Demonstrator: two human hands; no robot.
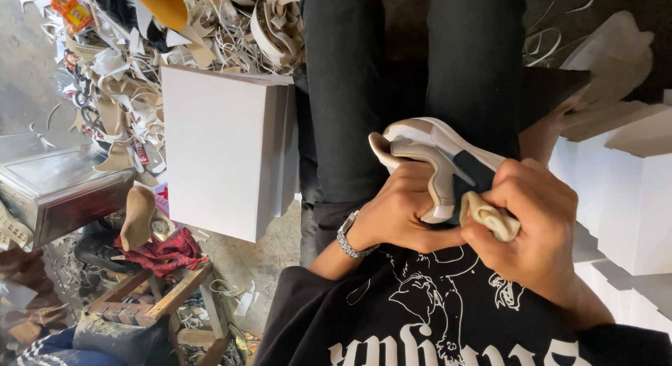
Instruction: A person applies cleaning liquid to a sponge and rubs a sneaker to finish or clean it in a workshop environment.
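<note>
A beige and white shoe [427,143] with a dark panel rests over my lap, against my black trousers [343,93]. My left hand [399,212], with a metal watch on its wrist, grips the shoe from the left side near its edge. My right hand [535,229] is closed on a small wad of beige cloth [492,217], which is pressed against the shoe's dark panel. Both hands sit close together just above my black printed shirt [434,317].
A stack of white boxes [217,149] stands to the left of my legs, with more white boxes [630,198] at the right. A heap of offcut strips [140,51] fills the upper left. A metal case [63,191], a red cloth [164,250] and a wooden stool [168,303] sit lower left.
</note>
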